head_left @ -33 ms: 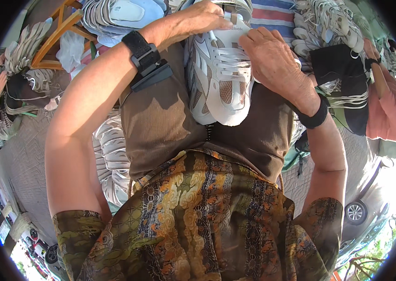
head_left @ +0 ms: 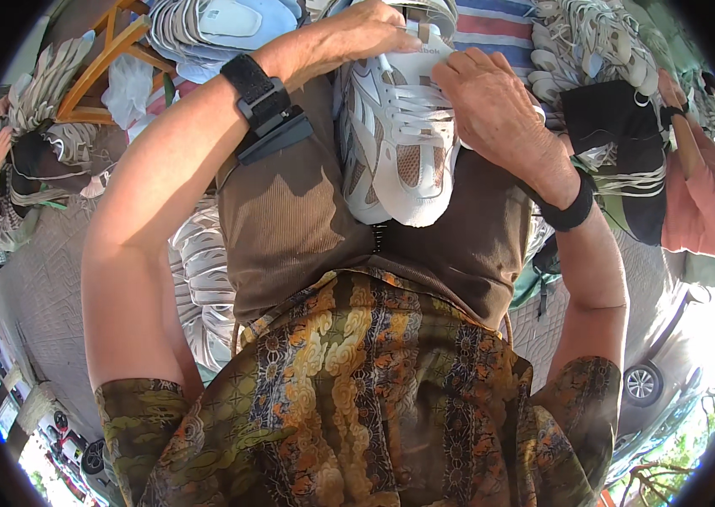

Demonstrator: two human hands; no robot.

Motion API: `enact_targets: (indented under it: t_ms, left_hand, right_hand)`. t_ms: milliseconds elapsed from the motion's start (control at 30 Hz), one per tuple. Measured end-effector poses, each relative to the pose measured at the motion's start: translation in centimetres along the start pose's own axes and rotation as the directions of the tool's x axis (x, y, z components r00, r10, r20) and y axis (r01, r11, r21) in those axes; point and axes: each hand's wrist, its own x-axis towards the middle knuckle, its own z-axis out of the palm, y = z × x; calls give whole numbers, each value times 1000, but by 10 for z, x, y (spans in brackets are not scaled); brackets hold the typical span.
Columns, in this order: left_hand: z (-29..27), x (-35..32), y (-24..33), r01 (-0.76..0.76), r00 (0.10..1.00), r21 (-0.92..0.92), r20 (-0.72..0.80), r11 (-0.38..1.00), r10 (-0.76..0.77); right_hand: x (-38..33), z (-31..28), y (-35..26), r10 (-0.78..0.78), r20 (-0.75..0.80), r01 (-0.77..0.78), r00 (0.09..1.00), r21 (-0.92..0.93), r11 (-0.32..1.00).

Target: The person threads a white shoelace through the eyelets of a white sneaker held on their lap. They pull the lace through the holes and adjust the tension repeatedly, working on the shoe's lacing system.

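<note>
A white sneaker (head_left: 412, 198) with beige mesh panels rests over my thighs, toe toward me. Its white laces (head_left: 415, 106) cross the front below the pale tongue (head_left: 419, 66). Pressed against it on the left is another similar sneaker (head_left: 360, 165). My left hand (head_left: 372, 30) reaches over the far end and is closed on the sneaker near the top of the tongue; some fingers are hidden. Beside the upper eyelets, my right hand (head_left: 497, 106) is curled in a pinch at the laces. What lies between its fingertips is mostly hidden.
Stacked shoe pieces (head_left: 222, 29) lie at the far left by a wooden frame (head_left: 104, 63). More shoe parts (head_left: 594, 38) are heaped far right, beyond striped cloth (head_left: 493, 29). People sit on both sides, one in a pink top (head_left: 695, 203). A car (head_left: 645, 384) stands lower right.
</note>
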Motion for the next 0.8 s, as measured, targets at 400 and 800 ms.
enact_targets:
  t_ms: [400,800]
  left_hand:
    - [1,3,-2,-37,999,38,-22,999,38]
    - [0,-6,4,-98,994,158,-29,983,104]
  right_hand:
    - [1,9,2,12,-86,-3,996,105,994]
    - [-7,5,1,86,-249,-20,965,255,967]
